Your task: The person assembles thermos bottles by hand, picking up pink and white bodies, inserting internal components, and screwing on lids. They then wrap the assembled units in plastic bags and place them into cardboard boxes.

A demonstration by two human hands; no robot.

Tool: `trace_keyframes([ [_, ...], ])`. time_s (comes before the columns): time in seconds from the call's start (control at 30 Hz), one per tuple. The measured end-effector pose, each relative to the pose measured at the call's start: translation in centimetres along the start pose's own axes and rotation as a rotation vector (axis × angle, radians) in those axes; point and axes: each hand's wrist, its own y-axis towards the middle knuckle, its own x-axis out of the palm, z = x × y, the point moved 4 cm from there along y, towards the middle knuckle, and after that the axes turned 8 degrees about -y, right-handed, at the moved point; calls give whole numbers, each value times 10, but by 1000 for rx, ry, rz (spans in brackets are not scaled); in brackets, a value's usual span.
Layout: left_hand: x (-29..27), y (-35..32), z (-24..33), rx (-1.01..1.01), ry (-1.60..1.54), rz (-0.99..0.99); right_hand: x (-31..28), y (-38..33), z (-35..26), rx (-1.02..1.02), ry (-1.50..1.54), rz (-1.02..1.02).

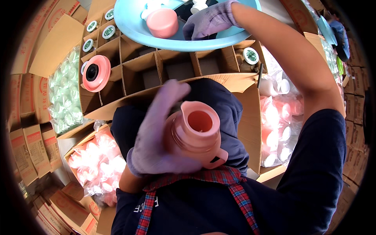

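Note:
A pink vacuum jug [196, 135] with a pouring lip, an open round mouth and a handle is held in front of my lap. My left hand [154, 137], in a pale purple glove and partly blurred, grips its left side. My right hand [209, 20], gloved alike, reaches into the light blue basin [135, 29] with its fingers bent inward; whatever lies in their grasp is hidden. Next to that hand in the basin are a pink round cap [162, 22] and small white parts [199, 6].
A divided carton [156, 70] stands before me, holding several bottles with green-and-white tops [108, 32] and a pink ring-shaped lid [96, 73]. Bagged pink parts [98, 160] lie left and right. Bagged green parts [66, 90] and stacked cartons [33, 147] are further left.

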Motion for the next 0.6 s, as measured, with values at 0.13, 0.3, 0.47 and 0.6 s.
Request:
trace_keyframes([
  [0.13,9,1,-12,-52,127,-110,-19,-36,-30,-39,-207,243],
  [0.3,22,-23,49,208,448,180,-4,-160,-64,90,-492,1099],
  [0.47,48,-55,48,626,983,602,106,-223,-141,-200,234,969],
  [0.6,79,-84,21,468,1006,530,200,-228,-190,-45,372,888],
])
